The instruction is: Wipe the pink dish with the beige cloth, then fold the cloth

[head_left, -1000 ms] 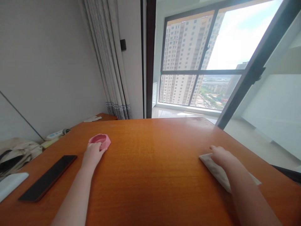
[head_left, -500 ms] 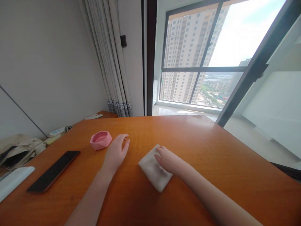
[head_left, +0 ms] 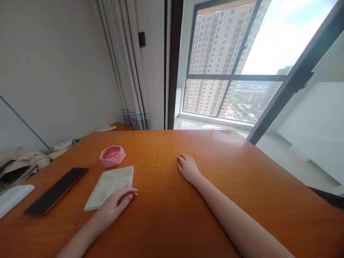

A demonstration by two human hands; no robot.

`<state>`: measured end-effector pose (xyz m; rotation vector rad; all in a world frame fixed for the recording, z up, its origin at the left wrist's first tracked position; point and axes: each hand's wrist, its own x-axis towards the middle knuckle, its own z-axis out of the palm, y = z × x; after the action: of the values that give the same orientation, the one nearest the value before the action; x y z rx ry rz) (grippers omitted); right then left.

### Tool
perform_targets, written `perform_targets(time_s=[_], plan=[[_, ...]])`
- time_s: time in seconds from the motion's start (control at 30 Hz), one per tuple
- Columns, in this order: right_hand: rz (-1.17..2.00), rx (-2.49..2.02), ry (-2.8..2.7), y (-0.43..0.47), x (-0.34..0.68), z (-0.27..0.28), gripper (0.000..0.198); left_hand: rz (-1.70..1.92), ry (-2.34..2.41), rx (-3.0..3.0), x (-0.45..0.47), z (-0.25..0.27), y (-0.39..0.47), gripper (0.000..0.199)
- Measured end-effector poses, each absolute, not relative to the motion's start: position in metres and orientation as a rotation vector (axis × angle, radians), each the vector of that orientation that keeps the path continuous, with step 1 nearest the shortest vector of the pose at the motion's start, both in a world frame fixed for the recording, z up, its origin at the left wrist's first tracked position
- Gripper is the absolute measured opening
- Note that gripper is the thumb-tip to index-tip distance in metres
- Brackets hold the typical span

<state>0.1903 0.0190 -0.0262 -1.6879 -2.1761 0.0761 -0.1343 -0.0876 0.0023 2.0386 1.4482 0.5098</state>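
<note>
A folded light-grey cloth [head_left: 111, 184] lies flat on the wooden table, left of centre. My left hand [head_left: 118, 200] is over its near right edge, fingers loosely curved, with a gap between thumb and forefinger. The hand covers that corner, so whether it touches the cloth is hard to see. Farther right, my right hand [head_left: 188, 168] rests palm down on the tabletop, fingers extended, holding nothing. Just beyond the cloth stands a pink, faceted, ashtray-like dish [head_left: 113, 157].
A black phone-like slab [head_left: 57, 191] lies left of the cloth, with a white object [head_left: 16, 199] at the table's left edge. Beige fabric [head_left: 24, 165] and a white power strip [head_left: 64, 144] are beyond that edge. A curtain [head_left: 130, 64] and a window stand behind the table [head_left: 166, 143].
The cloth has gone from under my right hand to the left side, between the dish and my left hand. My left hand has moved nearer and left; the right hand has flattened onto the table.
</note>
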Motion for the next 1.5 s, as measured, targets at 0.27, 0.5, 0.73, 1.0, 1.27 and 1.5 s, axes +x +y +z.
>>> perform_targets(time_s=[0.27,0.5,0.73,1.0,1.27,1.5], plan=[[0.029,-1.681,-2.135,0.02,0.187,-0.027,0.029,0.731,1.737,1.687,-0.217,0.002,-0.082,0.044],[0.02,-1.696,-2.16,0.017,0.184,-0.021,0.028,0.776,1.665,2.109,-0.116,0.044,-0.08,0.04],[0.043,-1.64,-2.125,0.014,0.182,-0.02,0.027,0.527,1.332,2.407,0.025,0.028,-0.016,0.028],[0.417,-1.284,-2.138,0.022,0.185,-0.024,0.032,0.645,1.288,2.504,0.056,-0.014,0.017,0.036],[0.42,-1.337,-2.127,0.021,0.183,-0.024,0.023,0.701,1.079,2.485,0.048,-0.014,0.018,0.037],[0.423,-1.335,-2.127,0.019,0.183,-0.022,0.024,0.699,1.073,2.468,0.048,-0.019,0.019,0.036]])
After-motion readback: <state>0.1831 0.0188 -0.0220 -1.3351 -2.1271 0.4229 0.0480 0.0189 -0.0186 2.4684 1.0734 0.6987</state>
